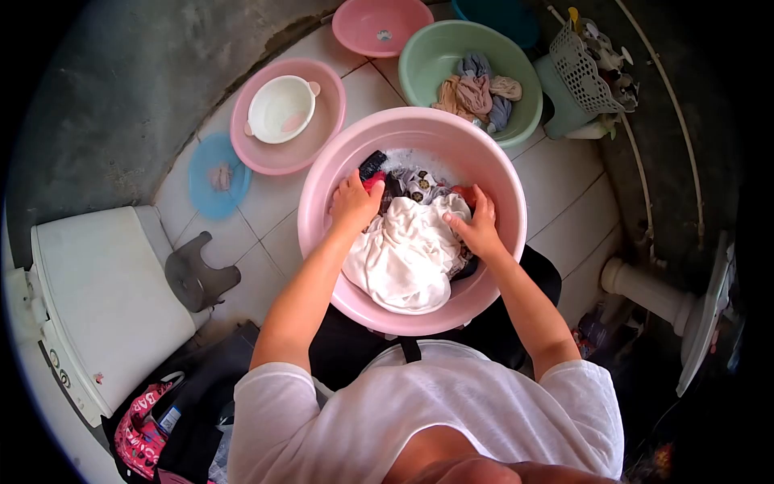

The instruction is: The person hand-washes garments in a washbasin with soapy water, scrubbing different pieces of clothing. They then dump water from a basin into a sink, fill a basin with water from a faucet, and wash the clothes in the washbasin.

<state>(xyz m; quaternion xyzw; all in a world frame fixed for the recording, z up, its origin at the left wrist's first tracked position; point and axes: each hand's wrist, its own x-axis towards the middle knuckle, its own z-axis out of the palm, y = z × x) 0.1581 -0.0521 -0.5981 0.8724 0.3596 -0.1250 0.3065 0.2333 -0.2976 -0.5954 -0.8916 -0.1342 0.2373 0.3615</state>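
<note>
A large pink basin [313,165] stands in front of me with wet clothes and suds in it. On top of the pile lies a bunched white garment [407,258]. My left hand [355,203] is at the left of the pile, its fingers curled round a red cloth [374,180] beside a black piece. Over on the right, my right hand [477,224] rests at the edge of the white garment, thumb spread away from the fingers. Its fingertips are beside a reddish cloth [465,194]. A dark printed garment [419,185] lies between my hands, near the suds.
Behind the basin, a green basin [415,73] holds several wrung cloths [476,93]. A white bowl [280,109] sits in another pink basin [242,133]. A blue basin [205,198], grey stool [201,270] and white washing machine [113,290] are left. A basket [580,73] stands right.
</note>
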